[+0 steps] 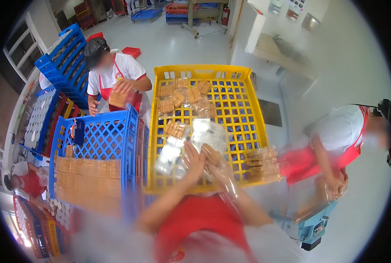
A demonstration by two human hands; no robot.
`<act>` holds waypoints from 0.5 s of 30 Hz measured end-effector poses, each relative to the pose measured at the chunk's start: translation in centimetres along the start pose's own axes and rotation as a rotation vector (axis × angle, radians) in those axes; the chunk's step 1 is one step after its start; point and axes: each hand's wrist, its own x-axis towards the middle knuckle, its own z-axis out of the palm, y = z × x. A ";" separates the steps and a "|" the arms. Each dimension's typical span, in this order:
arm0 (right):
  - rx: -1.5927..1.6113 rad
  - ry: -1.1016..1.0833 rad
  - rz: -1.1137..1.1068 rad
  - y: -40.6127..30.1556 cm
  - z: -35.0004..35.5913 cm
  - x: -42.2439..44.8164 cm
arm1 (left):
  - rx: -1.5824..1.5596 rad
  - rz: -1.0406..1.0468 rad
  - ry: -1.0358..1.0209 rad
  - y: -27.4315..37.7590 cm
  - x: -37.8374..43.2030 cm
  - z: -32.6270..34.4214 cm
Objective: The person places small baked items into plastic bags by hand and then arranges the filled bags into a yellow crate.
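In front of me is a yellow plastic crate with a grid bottom. My left hand is raised over its near part, fingers extended beside my right hand, and I see nothing held in it. My right hand is inside or behind a clear plastic bag that stretches along the wrist; whether its fingers grip anything is unclear. Beneath and beyond the hands lie flat clear plastic bags. A pack of brown biscuits rests beside them. Several more biscuit packs lie at the crate's far left.
A blue crate of stacked biscuits stands at left, with a co-worker behind it. Wrapped packs fill the yellow crate's near right corner. Another co-worker works at right by a light-blue machine.
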 end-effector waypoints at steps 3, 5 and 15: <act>-0.659 0.055 -0.086 6.4 -4.5 2.1 | -1.018 -0.345 -0.688 -3.7 -4.4 6.6; -1.120 0.006 -0.181 7.2 -5.5 4.1 | -1.279 -0.446 -0.884 -1.1 -5.0 2.3; -1.839 -0.194 0.068 12.7 -5.9 8.0 | -1.188 -0.929 -0.808 -6.2 -1.4 3.1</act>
